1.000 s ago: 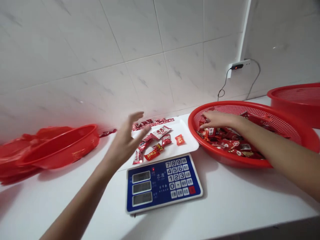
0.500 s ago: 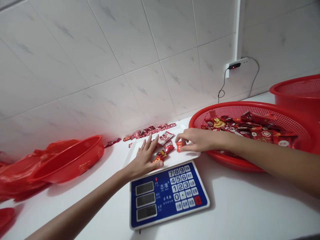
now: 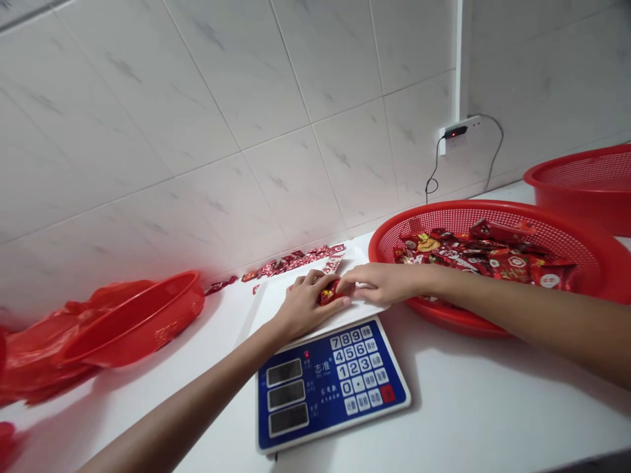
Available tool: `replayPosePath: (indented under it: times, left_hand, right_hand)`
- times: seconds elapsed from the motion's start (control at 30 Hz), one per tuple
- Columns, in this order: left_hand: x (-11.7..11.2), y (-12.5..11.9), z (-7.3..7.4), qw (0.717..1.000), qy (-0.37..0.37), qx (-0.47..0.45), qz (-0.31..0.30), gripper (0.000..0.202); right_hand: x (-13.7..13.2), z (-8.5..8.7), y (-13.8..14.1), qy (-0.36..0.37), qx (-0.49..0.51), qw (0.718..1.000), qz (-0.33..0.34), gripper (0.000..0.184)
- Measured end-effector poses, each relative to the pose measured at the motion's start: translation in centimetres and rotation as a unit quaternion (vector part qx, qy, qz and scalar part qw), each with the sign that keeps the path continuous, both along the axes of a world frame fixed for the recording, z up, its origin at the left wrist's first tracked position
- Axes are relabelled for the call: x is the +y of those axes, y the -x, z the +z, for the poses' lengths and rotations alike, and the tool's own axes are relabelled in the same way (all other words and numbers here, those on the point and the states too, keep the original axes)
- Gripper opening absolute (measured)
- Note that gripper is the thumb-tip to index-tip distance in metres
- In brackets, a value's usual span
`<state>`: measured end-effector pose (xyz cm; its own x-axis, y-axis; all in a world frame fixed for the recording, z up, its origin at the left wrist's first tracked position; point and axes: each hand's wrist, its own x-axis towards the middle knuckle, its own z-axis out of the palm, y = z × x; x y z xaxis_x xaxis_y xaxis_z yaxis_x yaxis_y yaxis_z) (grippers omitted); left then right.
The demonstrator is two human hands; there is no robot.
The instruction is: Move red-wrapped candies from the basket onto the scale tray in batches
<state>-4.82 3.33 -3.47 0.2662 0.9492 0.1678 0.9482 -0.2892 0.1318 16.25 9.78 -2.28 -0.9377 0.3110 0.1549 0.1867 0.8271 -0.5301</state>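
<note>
On the white tray (image 3: 267,299) of a digital weighing scale (image 3: 323,387), both my hands close around a small cluster of red wrapped candies (image 3: 327,293). My left hand (image 3: 306,303) curls over them from the left, its thumb along their near side. From the right, my right hand (image 3: 378,282) presses bent fingers against the same cluster, its fingertips close to my left thumb. A white and red packet (image 3: 332,265) sticks up behind my fingers. The hands partly hide the candies between them.
To the right stands a red perforated basket (image 3: 493,205) full of red packets, with another red basket (image 3: 576,177) behind it. More packets (image 3: 296,261) lie along the tiled wall. A red basin (image 3: 133,325) and red plastic bags (image 3: 44,348) are at left.
My left hand has moved right and its spread fingers have curled over the candies. My right hand has come left, bringing its candy against the others, now gathered into a cluster.
</note>
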Motion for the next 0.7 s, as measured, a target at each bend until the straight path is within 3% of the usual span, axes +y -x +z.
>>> replayPosePath:
  times: [0.13,0.23,0.37,0.47,0.57,0.7]
  left_hand:
    - [0.5,-0.1,-0.4,0.998,-0.056,0.013,-0.01,0.034]
    - [0.5,0.2,-0.2,0.997,-0.072,-0.009,-0.035,0.025]
    - [0.1,0.6,0.2,0.993,-0.083,-0.059,-0.062,0.02]
    - [0.0,0.7,0.3,0.99,-0.086,-0.089,-0.068,0.019]
    - [0.1,0.9,0.9,0.985,-0.112,-0.125,-0.042,0.019]
    - [0.0,1.8,3.6,0.976,-0.135,-0.172,0.008,0.018]
  right_hand:
    - [0.6,0.7,-0.5,0.025,0.069,0.996,-0.044,0.019]
    - [2.3,1.8,-2.2,-0.021,0.123,0.979,-0.161,0.02]
    - [5.0,2.4,-5.1,-0.094,0.017,0.942,-0.322,0.026]
    - [6.1,1.7,-6.0,-0.077,-0.069,0.945,-0.311,0.025]
    - [6.4,1.0,-5.8,-0.05,-0.084,0.957,-0.271,0.022]
    - [6.4,0.7,-5.7,-0.027,-0.105,0.96,-0.259,0.016]
